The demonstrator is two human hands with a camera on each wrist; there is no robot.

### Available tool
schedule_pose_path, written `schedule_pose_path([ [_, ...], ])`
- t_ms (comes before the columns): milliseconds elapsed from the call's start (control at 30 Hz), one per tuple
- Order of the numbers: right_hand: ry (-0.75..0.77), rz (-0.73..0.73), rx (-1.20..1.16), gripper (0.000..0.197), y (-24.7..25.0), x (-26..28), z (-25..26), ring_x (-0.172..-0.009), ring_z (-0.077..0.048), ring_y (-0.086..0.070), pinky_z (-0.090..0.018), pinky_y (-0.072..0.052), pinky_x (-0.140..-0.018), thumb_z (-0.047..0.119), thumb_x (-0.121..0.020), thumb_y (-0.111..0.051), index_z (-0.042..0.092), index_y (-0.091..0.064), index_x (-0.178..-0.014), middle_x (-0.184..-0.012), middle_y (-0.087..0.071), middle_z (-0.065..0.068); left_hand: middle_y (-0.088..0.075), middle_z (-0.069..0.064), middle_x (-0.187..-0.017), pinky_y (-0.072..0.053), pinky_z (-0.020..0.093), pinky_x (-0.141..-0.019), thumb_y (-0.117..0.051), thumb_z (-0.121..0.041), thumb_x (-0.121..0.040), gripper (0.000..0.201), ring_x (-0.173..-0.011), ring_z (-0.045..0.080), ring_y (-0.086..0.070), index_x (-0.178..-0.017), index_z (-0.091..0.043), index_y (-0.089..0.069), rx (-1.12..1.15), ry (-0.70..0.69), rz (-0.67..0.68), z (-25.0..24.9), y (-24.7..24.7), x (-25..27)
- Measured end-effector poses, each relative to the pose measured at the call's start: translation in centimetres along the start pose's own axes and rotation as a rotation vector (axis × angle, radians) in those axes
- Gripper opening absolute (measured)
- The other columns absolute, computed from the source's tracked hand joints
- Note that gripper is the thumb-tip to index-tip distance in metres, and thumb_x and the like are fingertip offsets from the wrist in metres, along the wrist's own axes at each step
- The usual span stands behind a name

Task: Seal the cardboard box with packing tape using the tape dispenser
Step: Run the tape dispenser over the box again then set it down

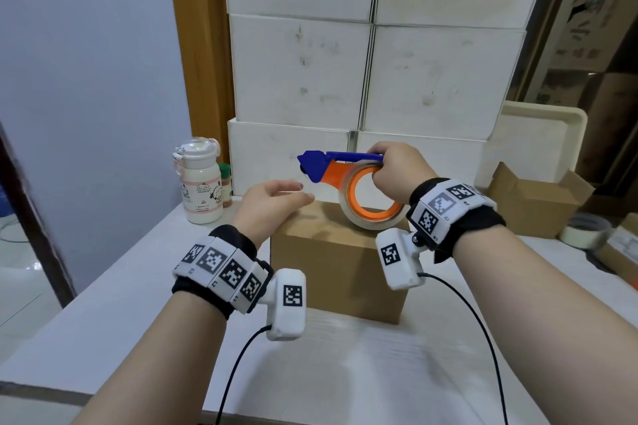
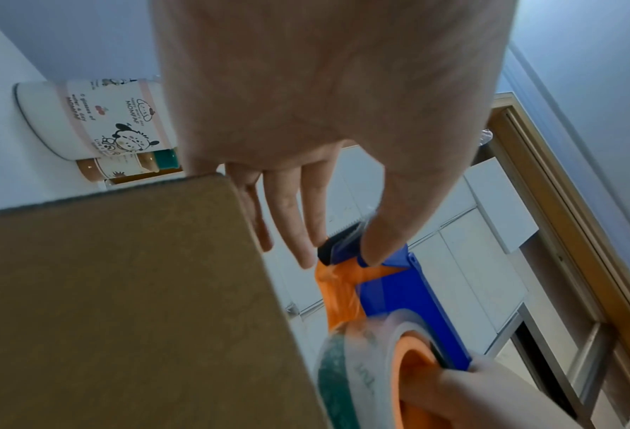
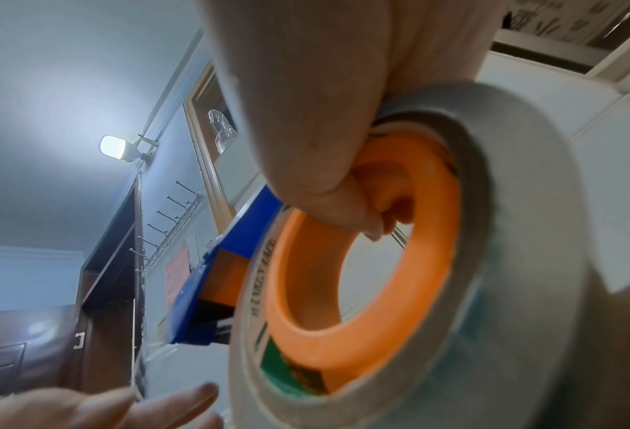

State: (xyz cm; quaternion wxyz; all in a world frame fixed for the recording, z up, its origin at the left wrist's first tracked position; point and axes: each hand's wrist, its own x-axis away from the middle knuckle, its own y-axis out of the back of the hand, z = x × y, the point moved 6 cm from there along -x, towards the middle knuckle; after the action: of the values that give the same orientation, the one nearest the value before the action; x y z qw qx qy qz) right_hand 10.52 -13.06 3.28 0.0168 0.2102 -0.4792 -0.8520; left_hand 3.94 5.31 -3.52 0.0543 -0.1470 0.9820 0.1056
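A closed brown cardboard box (image 1: 331,262) (image 2: 122,304) stands on the white table (image 1: 103,304). Above its top I hold a blue and orange tape dispenser (image 1: 331,167) (image 2: 398,290) (image 3: 225,275) carrying a roll of clear tape (image 1: 371,217) (image 3: 508,261). My right hand (image 1: 397,171) (image 3: 324,159) grips the dispenser through the orange ring, fingers curled inside it. My left hand (image 1: 272,200) (image 2: 306,145) hovers over the box's far left corner, fingers straight, reaching toward the dispenser's blue cutter head. Whether the fingertips (image 2: 372,249) touch the tape end is unclear.
A white bottle (image 1: 202,183) and a small spice jar (image 1: 226,186) stand at the back left. White boxes (image 1: 373,62) are stacked behind. An open cardboard box (image 1: 538,203), a cream tray (image 1: 542,134) and a spare tape roll (image 1: 583,229) lie at the right.
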Motion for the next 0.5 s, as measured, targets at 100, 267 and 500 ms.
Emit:
schedule_pose_path([
  [100, -0.002, 0.007, 0.007, 0.032, -0.11, 0.01, 0.08, -0.084, -0.018, -0.055, -0.026, -0.044, -0.072, 0.004, -0.088, -0.051, 0.019, -0.059, -0.115, -0.092, -0.058, 0.000, -0.067, -0.001, -0.100, -0.046, 0.012, -0.069, -0.068, -0.027, -0.084, 0.028, -0.084, 0.003, -0.062, -0.110, -0.017, -0.066, 0.005, -0.056, -0.063, -0.06, 0.24, -0.27],
  [267, 0.019, 0.017, 0.021, 0.033, -0.09, 0.13, 0.36, -0.085, -0.018, -0.054, -0.027, -0.044, -0.073, 0.003, -0.088, -0.050, 0.018, -0.059, -0.117, -0.093, -0.058, 0.000, -0.066, -0.005, -0.087, -0.048, 0.025, -0.087, -0.064, -0.022, -0.088, 0.006, -0.091, 0.013, -0.060, -0.090, -0.022, -0.069, 0.013, -0.085, -0.141, 0.07, 0.48, -0.72],
  [500, 0.043, 0.047, 0.080, 0.037, -0.14, 0.30, 0.51, -0.087, -0.018, -0.051, -0.028, -0.046, -0.078, 0.000, -0.089, -0.049, 0.018, -0.056, -0.121, -0.095, -0.054, 0.001, -0.066, -0.002, -0.091, -0.046, 0.024, -0.082, -0.064, -0.023, -0.088, 0.019, -0.087, 0.011, -0.059, -0.101, -0.013, -0.072, -0.051, -0.124, -0.234, 0.11, 1.02, -0.99],
])
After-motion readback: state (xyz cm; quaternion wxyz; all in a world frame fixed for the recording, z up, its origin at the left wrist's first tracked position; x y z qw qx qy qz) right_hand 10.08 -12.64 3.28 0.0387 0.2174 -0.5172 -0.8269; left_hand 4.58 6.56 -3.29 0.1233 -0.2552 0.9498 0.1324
